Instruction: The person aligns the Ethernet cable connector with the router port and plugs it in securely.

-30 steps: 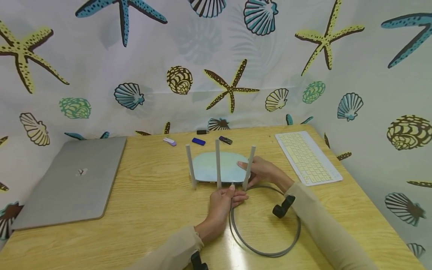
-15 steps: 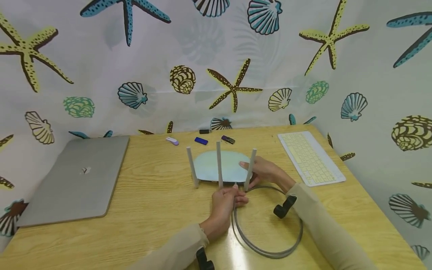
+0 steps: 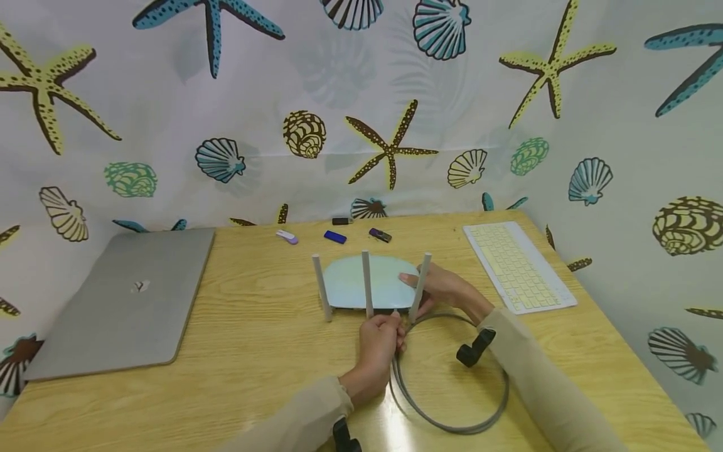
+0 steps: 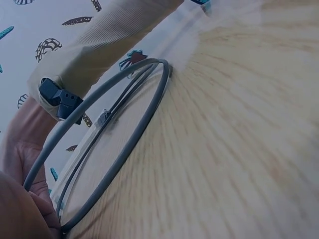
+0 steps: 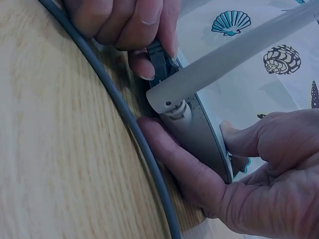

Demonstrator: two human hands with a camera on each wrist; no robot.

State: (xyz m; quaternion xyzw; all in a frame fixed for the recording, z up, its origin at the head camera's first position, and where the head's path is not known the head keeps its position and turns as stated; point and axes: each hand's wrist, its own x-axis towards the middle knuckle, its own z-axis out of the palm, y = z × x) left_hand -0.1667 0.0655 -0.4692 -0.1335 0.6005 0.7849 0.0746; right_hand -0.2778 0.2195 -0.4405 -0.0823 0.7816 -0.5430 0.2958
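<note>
1. Head view: the white router (image 3: 390, 285) sits mid-table, its three pale antennas (image 3: 368, 282) rising along the edge nearest me.
2. My left hand (image 3: 380, 344) is at that near edge, between the middle and right antennas, its fingers curled in and pinching the end of the grey cable (image 3: 463, 430).
3. My right hand (image 3: 443, 285) grips the router's right end, thumb on the top shell, the other fingers lower down beside the right antenna.
4. The cable lies in a loop on the wooden table (image 3: 254, 301), partly below my right sleeve (image 3: 548, 376).
5. Beyond the router are a blue stick (image 3: 336, 236), a dark stick (image 3: 380, 235), a black stick (image 3: 341, 221) and a white-and-purple one (image 3: 287, 236). A closed laptop (image 3: 135, 301) lies to the left, a white keyboard (image 3: 519, 267) to the right.
6. Left wrist view: the cable loop arcs large over the wood. My right hand shows at the left, partly covered; from here I cannot tell what either hand holds.
7. Right wrist view: my left fingertips pinch a dark plug (image 5: 158, 62) against the router's edge, just beside an antenna's hinge. I cannot tell how deep it sits. My right thumb and index finger clamp the router's end, one on each face, and the cable passes close by the index fingertip.
</note>
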